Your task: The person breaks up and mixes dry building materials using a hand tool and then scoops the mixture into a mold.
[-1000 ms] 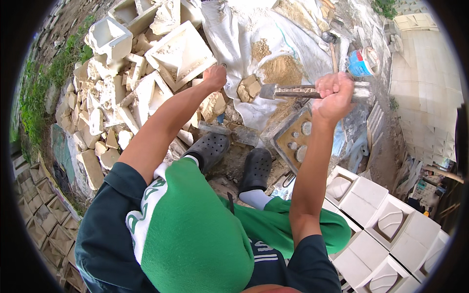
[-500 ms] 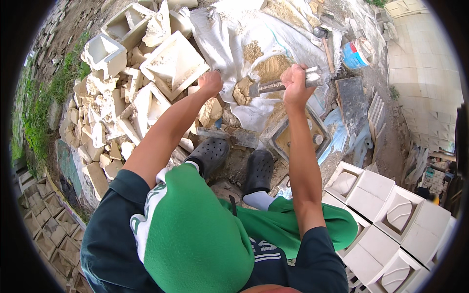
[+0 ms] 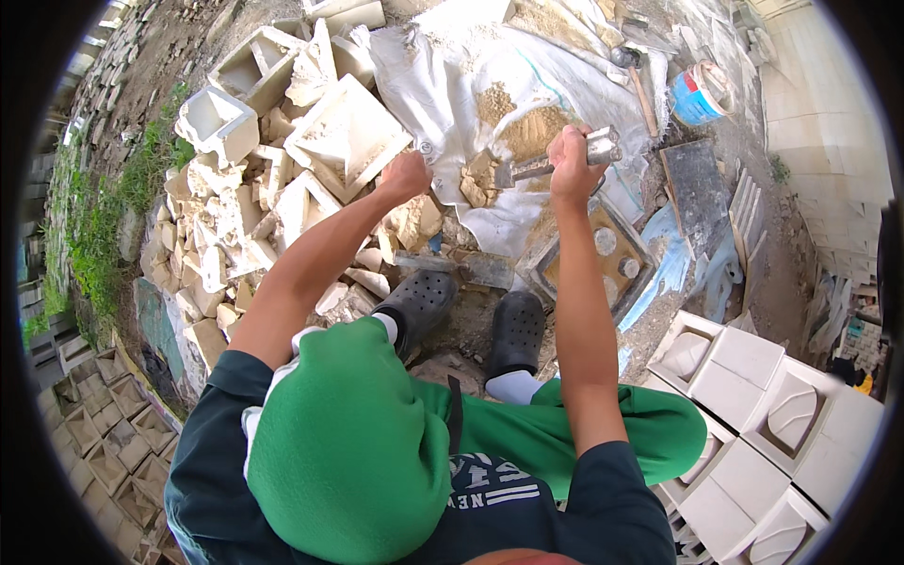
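My right hand (image 3: 571,168) is wrapped around a dusty grey metal tool (image 3: 530,172) with a flat, blade-like end pointing left and a thick grey end beyond the fist. Just left of the blade, a rough tan chunk (image 3: 480,181) lies on the white woven sheet (image 3: 428,94). My left hand (image 3: 407,175) is closed in a fist beside the sheet's left edge, near the corner of a square cream block (image 3: 350,132). Whatever its fingers hold, if anything, is hidden.
Broken cream pieces (image 3: 212,245) heap up on the left. Tan powder (image 3: 532,132) lies on the sheet. A square framed mould (image 3: 607,250) sits near my feet, with a hammer (image 3: 643,99) and a bucket (image 3: 699,99) beyond. Cream hollow blocks (image 3: 734,367) stand at the lower right.
The view has shifted a little, so the surroundings appear farther right and lower. The tool is turned differently in my right hand. My left fist stays closed near the block.
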Demonstrator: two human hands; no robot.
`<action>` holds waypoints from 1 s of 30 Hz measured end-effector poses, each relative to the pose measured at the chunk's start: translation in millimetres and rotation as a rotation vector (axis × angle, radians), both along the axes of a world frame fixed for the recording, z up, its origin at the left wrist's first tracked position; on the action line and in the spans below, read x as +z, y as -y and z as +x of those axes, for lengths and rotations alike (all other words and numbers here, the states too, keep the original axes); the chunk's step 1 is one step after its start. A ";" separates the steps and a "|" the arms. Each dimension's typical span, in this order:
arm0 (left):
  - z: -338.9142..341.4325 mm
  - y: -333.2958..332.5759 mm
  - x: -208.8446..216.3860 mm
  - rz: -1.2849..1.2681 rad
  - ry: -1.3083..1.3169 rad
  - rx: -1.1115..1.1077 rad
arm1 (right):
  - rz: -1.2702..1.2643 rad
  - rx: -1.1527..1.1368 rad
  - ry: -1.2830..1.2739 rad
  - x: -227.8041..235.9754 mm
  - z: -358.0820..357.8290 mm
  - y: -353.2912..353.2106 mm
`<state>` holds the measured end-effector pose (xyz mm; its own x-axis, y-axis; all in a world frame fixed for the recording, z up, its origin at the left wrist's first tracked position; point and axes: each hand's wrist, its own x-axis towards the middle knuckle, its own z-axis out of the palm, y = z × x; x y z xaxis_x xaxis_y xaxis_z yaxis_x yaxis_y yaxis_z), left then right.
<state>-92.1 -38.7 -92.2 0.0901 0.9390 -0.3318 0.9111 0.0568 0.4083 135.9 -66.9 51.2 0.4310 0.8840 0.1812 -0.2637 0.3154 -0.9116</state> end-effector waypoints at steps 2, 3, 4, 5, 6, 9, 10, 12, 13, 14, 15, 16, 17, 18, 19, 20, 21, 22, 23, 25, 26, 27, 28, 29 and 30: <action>-11.8 0.1 13.5 -0.073 -0.029 -0.033 | -0.010 -0.015 -0.053 2.9 5.1 -6.2; -17.6 3.9 23.4 -0.038 -0.035 -0.055 | 0.019 -0.013 -0.012 2.2 10.9 -7.4; -24.5 7.1 34.0 -0.003 -0.040 -0.076 | 0.024 -0.019 -0.021 1.3 14.3 -10.4; -30.3 1.5 55.3 -0.181 -0.067 -0.125 | -0.014 -0.072 -0.046 0.8 17.2 -12.8; -33.7 2.1 78.6 -0.102 -0.096 -0.130 | -0.043 -0.125 -0.070 0.7 22.7 -19.0; -43.5 -10.0 115.1 0.097 -0.130 -0.216 | 0.009 -0.181 0.290 -30.3 52.3 -51.6; -47.4 -10.4 136.5 0.150 -0.158 -0.241 | -0.098 -0.136 0.259 -25.0 44.7 -50.3; -49.0 -12.3 179.0 0.240 -0.225 -0.304 | -0.188 -0.079 0.222 -7.9 26.7 -47.2; -39.7 -13.9 201.5 0.278 -0.241 -0.350 | -0.290 -0.110 0.315 -1.5 25.3 -47.8; -31.1 -12.6 222.6 0.313 -0.260 -0.394 | -0.397 -0.140 0.405 3.2 23.7 -46.3; -22.4 -8.6 241.2 0.335 -0.284 -0.420 | -0.456 -0.144 0.491 6.9 22.2 -43.1; -17.7 -4.1 258.0 0.398 -0.297 -0.463 | -0.450 -0.136 0.484 12.3 17.8 -38.1; -11.1 2.3 276.0 0.418 -0.336 -0.487 | -0.455 -0.076 0.492 19.0 14.1 -31.8; -4.3 6.6 290.9 0.441 -0.371 -0.512 | -0.459 -0.018 0.502 22.7 13.4 -27.9; 1.5 11.5 303.2 0.442 -0.377 -0.510 | -0.467 0.001 0.534 25.6 13.1 -24.4; 5.3 13.9 312.3 0.491 -0.398 -0.549 | -0.462 0.003 0.531 28.5 12.1 -20.7; 10.1 17.8 321.1 0.537 -0.417 -0.590 | -0.479 0.007 0.538 30.7 11.4 -16.7; 15.8 21.7 327.9 0.535 -0.418 -0.591 | -0.498 0.010 0.547 31.6 10.3 -12.3; 22.9 26.4 336.2 0.493 -0.415 -0.600 | -0.497 0.007 0.547 29.4 10.5 -11.2; 25.4 24.8 330.8 0.502 -0.386 -0.644 | -0.475 -0.029 0.550 22.4 9.9 -8.3; 24.4 26.4 326.2 0.497 -0.382 -0.637 | -0.478 -0.022 0.555 20.4 6.0 -3.9; 25.3 26.9 320.7 0.497 -0.382 -0.657 | -0.428 -0.003 0.513 18.1 2.2 0.6; 26.2 27.6 314.1 0.497 -0.380 -0.676 | -0.379 0.017 0.472 15.6 -1.9 4.5; 36.0 28.1 309.0 0.439 -0.393 -0.698 | -0.351 0.007 0.385 8.6 2.6 4.1; 35.4 30.3 299.5 0.404 -0.409 -0.733 | -0.351 0.010 0.395 5.7 -1.3 5.7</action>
